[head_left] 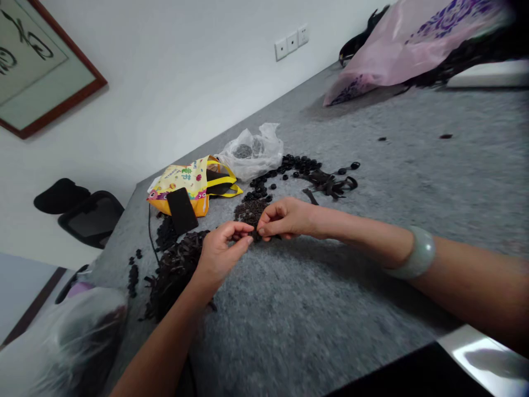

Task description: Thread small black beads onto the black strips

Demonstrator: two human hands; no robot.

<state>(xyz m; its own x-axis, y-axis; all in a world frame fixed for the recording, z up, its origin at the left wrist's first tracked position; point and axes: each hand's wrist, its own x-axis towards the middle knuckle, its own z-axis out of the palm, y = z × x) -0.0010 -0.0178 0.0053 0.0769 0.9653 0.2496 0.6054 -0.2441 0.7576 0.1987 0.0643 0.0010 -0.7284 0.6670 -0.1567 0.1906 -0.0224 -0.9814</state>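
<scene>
Over the grey felt-like tabletop (289,309), my left hand (223,251) and my right hand (287,219) meet, fingertips almost touching. Both are closed in a pinch. A bit of a dark strip shows below the right fingers; what the left fingertips hold is too small to make out. Just behind the fingers lies a heap of small dark brown pieces (250,210). A large pile of dark strips (176,275) is beside my left hand. Beyond my right hand are black round pieces (300,163) and a loose bunch of dark strips (328,183).
A yellow printed bag (185,176) with a black phone (182,211) against it stands at the back left, next to a clear plastic bag (256,154). A pink bag (392,49) lies far right. Another plastic bag (74,336) is at lower left, near an office chair (91,215).
</scene>
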